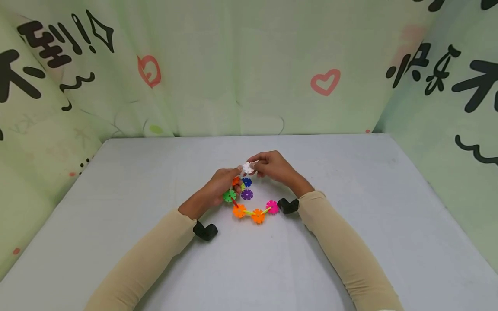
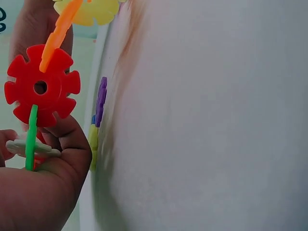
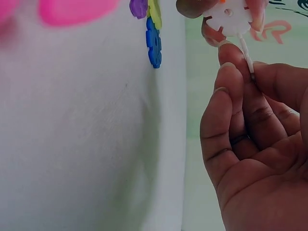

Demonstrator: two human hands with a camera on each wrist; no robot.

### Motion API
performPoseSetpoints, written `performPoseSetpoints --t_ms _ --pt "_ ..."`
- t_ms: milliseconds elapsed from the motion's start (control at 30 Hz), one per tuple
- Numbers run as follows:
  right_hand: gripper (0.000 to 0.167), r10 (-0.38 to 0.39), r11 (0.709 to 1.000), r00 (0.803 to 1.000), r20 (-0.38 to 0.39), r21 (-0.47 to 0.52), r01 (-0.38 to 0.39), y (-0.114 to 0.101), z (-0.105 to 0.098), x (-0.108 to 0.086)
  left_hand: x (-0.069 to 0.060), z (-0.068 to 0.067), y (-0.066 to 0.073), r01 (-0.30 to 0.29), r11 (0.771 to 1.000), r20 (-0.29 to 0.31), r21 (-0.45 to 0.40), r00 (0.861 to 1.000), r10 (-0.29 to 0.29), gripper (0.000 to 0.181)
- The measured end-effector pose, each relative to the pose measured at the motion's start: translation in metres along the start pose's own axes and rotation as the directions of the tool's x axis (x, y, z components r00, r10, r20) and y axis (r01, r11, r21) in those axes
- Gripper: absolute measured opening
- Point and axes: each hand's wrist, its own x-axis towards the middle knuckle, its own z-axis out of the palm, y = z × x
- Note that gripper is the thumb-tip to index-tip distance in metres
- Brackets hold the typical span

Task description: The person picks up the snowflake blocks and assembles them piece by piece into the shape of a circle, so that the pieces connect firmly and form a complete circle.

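Both hands are together near the table's middle. The left hand (image 1: 223,186) pinches a white notched disc (image 3: 230,19) at the end of a linked chain of colored discs. Between thumb and fingertips, the right hand (image 1: 277,169) (image 3: 260,120) grips a second white disc (image 3: 246,53), seen edge-on and touching the first. Down from the left hand runs the chain: a green disc (image 1: 229,195), two orange discs (image 1: 258,216) and a pink disc (image 1: 272,207) near the right wrist. In the left wrist view a red disc (image 2: 57,96) is joined to orange and green ones.
A blue disc (image 1: 247,182) and a purple disc (image 1: 247,194) lie on the white table (image 1: 155,172), inside the chain's curve, with a yellow-green one (image 2: 93,147) beside them. Black camera mounts (image 1: 206,231) are on both wrists. Patterned curtains (image 1: 241,65) surround the table.
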Motion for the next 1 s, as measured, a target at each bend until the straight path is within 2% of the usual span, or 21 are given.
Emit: performPoseSetpoints --t_ms 333,567,833,1000 --pt "0.026 -0.026 0.999 0.999 0.033 -0.026 0.027 -0.0070 0.0011 -0.0043 -0.0020 -0.0014 0.0001 -0.021 1.000 0.006 -0.009 1.000 0.021 0.046" --pt "0.027 -0.027 0.998 0.998 0.055 0.054 0.024 -0.0081 0.0036 -0.0064 -0.0049 -0.0039 0.0020 -0.061 0.998 0.008 0.026 0.998 0.061 0.046" --pt "0.028 0.016 0.995 0.997 0.073 0.099 -0.023 -0.0057 0.0061 -0.0071 -0.0044 -0.0058 0.0011 -0.041 0.999 0.027 0.023 0.999 0.040 0.045" --pt "0.026 -0.011 0.995 0.999 0.053 0.099 0.005 -0.0081 0.0053 -0.0092 -0.0028 -0.0046 0.0029 -0.060 0.998 0.042 0.037 0.997 0.058 0.044"
